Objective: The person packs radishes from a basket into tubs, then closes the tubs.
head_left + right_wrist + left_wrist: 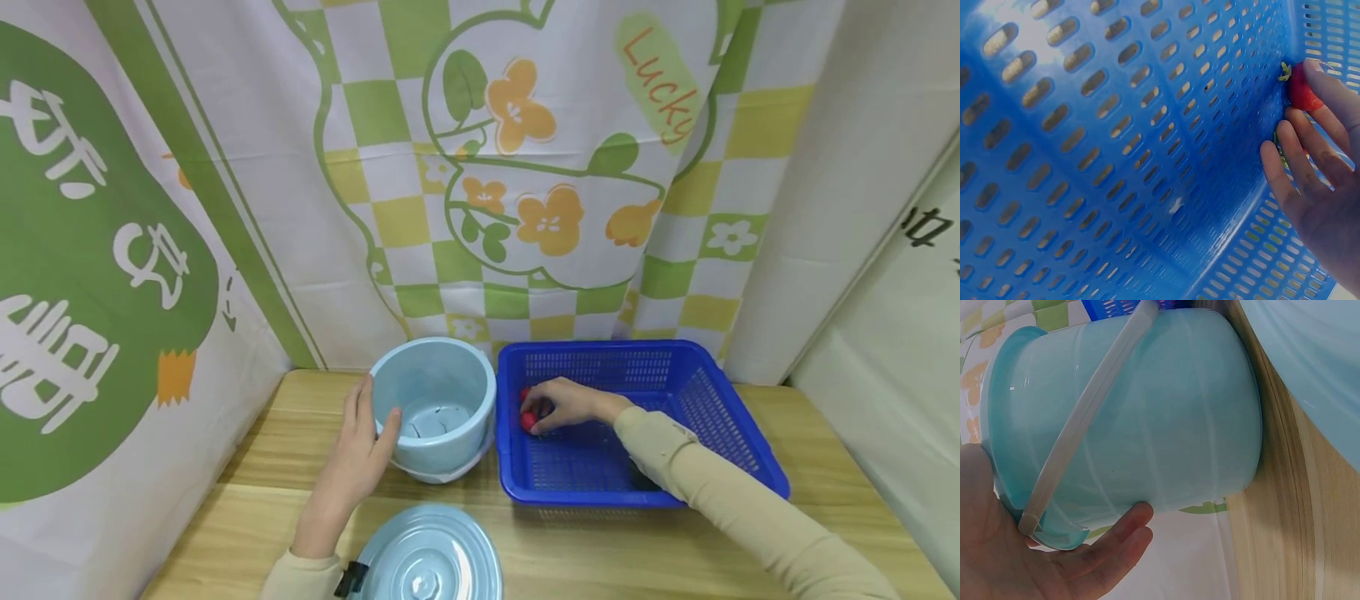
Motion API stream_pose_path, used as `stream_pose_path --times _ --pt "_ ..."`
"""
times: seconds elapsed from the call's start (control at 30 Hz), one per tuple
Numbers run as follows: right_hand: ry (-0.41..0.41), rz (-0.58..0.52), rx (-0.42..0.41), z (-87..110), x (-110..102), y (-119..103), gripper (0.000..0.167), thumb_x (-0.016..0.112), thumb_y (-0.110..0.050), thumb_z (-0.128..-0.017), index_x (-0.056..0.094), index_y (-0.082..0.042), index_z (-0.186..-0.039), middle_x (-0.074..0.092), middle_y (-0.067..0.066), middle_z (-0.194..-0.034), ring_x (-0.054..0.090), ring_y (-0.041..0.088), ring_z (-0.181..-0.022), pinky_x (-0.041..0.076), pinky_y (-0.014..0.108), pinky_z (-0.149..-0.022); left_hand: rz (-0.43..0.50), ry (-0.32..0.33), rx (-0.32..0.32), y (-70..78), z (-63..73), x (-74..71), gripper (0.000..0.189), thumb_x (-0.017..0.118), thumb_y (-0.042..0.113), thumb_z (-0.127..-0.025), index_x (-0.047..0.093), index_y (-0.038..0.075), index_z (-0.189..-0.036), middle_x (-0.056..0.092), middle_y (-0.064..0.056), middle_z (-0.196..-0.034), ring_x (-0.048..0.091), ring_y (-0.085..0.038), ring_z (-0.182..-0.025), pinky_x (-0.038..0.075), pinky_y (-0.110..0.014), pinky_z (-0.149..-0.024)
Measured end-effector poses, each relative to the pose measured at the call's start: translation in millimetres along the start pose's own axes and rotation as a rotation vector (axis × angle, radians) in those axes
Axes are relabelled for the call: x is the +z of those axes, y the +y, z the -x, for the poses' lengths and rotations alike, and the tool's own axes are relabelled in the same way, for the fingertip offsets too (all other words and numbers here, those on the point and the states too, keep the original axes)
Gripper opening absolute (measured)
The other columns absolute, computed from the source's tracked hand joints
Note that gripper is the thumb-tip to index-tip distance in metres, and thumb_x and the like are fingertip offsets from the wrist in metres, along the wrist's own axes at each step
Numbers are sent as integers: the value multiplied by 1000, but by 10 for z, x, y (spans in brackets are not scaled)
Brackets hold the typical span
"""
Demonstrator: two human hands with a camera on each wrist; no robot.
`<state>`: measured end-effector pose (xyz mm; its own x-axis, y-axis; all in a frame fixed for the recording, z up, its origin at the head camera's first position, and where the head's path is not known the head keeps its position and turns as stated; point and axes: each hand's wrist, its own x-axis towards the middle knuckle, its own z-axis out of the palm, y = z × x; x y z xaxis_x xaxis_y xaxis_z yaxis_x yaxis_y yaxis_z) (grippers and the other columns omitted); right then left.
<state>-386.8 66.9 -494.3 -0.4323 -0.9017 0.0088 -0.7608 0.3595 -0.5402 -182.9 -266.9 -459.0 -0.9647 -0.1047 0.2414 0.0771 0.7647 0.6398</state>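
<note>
My left hand [360, 458] holds the rim of a light blue bucket [442, 457] at its left side, thumb over the rim and fingers against the outer wall. The left wrist view shows the bucket's pale handle [1082, 419] hanging slantwise across the side. Inside the blue basket [577, 497], at its left end, my right hand [566, 402] pinches a red strawberry [1302, 89] with a green leafy top between thumb and fingers. More red and a bit of green [1280, 149] show behind the fingers, mostly hidden.
A light blue round lid [431, 554] lies on the wooden table [570, 554] in front of the bucket. The basket stands close to the bucket's right side. Behind them hangs a patterned cloth [540, 308], with white sheets at both sides.
</note>
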Motion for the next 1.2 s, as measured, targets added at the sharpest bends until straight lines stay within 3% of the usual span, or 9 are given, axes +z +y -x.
stream_pose_path --times 0.23,0.57,0.87,1.2 --pt "19 8 -5 -15 26 -1 35 88 -21 -88 75 0 -112 74 7 -98 72 20 -87 62 37 -82 -8 -7 -11 -3 3 -11 83 36 54 -113 5 3 -169 9 -21 -173 31 -54 -150 35 -71 -114" --pt "9 0 -4 -7 31 -52 31 86 -17 -90 73 1 -112 74 10 -100 72 26 -89 61 37 -81 0 -5 -10 9 28 -15 83 37 54 -113 5 3 -169 9 -22 -173 30 -53 -150 34 -71 -115" --pt "13 16 -15 -30 13 -64 29 85 -15 -88 74 1 -110 74 8 -97 70 15 -84 58 25 -75 -1 -3 -6 6 6 -21 83 37 54 -113 4 3 -169 8 -22 -173 28 -52 -152 31 -71 -117" --pt "5 -42 24 -17 -41 -98 30 84 -17 -88 74 0 -111 74 4 -95 68 9 -83 58 24 -76 -4 -3 -4 9 8 -10 82 36 54 -113 4 3 -169 8 -22 -173 28 -51 -152 32 -72 -116"
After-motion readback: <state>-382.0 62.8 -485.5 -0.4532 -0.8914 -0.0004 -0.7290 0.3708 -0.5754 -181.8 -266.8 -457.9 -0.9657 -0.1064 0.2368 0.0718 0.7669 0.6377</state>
